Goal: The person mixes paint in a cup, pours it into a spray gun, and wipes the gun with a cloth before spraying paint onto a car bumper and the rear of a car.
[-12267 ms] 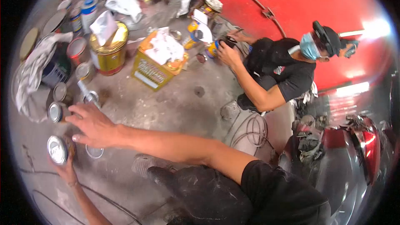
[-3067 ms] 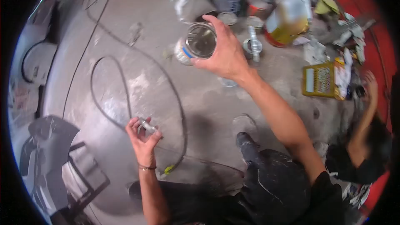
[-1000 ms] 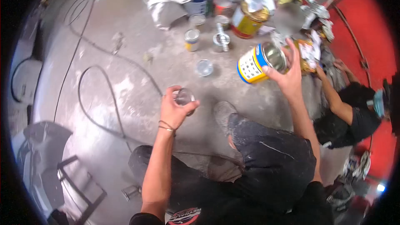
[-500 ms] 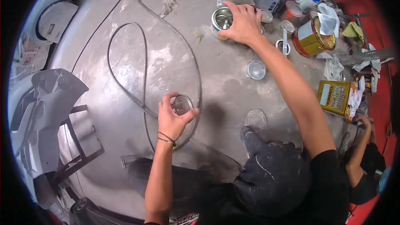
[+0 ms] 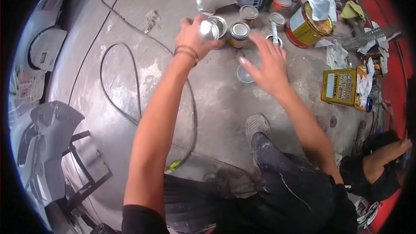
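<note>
My left hand [image 5: 193, 39] holds a round shiny metal lid [image 5: 209, 31], blurred by motion, at the left edge of an open metal can [image 5: 220, 26]. Just right of that can stands a smaller closed can [image 5: 239, 34] with a blue and yellow label. My right hand [image 5: 268, 67] is empty with its fingers spread, a little below and right of the smaller can. Beneath its fingertips, partly covered, is a clear plastic cup [image 5: 245, 74]. A small cup with a flat metal stick [image 5: 274, 32] stands behind my right fingers.
A large yellow can [image 5: 299, 29] and a thinner tin [image 5: 336, 87] stand at the right. Another person [image 5: 377, 164] is at the lower right. A hose [image 5: 194, 117] loops over the floor. A grey car part [image 5: 45, 147] rests on a stand at the left.
My left hand has moved up with the lid to the open can. My right hand has let go of that can, moved down and right, and spread its fingers.
</note>
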`<state>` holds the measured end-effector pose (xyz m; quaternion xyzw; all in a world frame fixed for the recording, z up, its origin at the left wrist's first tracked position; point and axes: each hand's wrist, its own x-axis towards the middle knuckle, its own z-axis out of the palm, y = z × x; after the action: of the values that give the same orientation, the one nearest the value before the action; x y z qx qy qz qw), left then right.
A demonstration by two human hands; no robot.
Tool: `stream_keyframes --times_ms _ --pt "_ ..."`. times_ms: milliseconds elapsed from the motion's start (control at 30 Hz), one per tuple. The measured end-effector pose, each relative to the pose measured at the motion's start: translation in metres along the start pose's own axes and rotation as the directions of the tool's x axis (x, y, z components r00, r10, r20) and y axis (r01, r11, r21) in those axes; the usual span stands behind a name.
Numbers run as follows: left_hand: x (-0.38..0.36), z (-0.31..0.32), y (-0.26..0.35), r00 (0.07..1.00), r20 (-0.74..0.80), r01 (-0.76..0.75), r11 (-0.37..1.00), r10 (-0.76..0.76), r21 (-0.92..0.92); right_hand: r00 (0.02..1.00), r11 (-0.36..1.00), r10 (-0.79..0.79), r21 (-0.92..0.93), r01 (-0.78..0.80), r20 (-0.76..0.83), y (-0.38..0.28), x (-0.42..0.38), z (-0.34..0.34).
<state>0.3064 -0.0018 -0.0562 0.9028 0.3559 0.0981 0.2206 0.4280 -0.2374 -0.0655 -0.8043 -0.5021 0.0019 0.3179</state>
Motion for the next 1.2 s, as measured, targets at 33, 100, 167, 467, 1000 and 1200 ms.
stream_keyframes --times_ms 33,100,167,467,1000,1200 --pt "0.018 0.008 0.004 0.999 0.031 -0.028 0.998 0.026 0.056 0.999 1.000 0.021 0.001 -0.021 0.026 0.017 -0.031 -0.007" --pt "0.049 0.030 0.007 0.994 0.094 -0.070 0.988 0.057 0.139 0.973 0.981 0.194 -0.003 -0.196 0.128 0.048 -0.096 -0.021" --pt "0.072 0.052 -0.007 0.983 0.164 -0.113 0.977 0.083 0.183 0.937 0.943 0.333 -0.049 -0.330 0.103 0.077 -0.155 -0.041" --pt "0.084 0.075 -0.011 0.976 0.210 -0.108 0.962 0.056 0.249 0.410 0.529 0.846 0.443 -0.724 -0.340 0.182 -0.302 -0.127" --pt "-0.133 0.144 -0.046 0.999 -0.015 0.037 0.861 -0.051 -0.507 0.546 0.754 0.313 -0.146 -0.640 -0.778 0.204 -0.212 -0.234" --pt "-0.136 0.183 0.001 0.995 0.071 -0.017 0.799 0.074 -0.602 0.584 0.544 0.649 -0.239 -0.804 -0.487 0.280 -0.196 -0.270"
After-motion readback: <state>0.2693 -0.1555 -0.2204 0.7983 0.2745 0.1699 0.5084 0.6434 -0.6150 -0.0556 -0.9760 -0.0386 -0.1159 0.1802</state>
